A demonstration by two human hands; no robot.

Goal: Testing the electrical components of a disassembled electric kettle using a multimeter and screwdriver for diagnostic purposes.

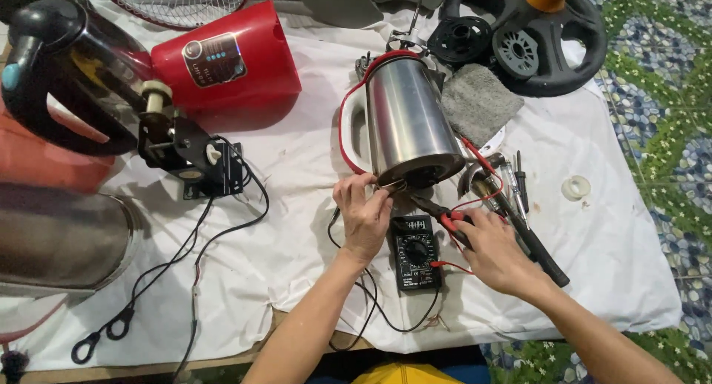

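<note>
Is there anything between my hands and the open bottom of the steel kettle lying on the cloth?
Nothing visible blocks them. The left hand is already at the rim of the kettle, holding a probe against its base. The right hand holds the red-handled pliers, whose tip reaches that same opening, above the black multimeter.

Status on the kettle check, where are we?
Done: steel kettle lies on its side, base facing the person, multimeter set out on the white cloth. In hand: left hand at the base rim, right hand holding a red-handled tool there. Left: base open; screwdrivers lie beside it.
</note>
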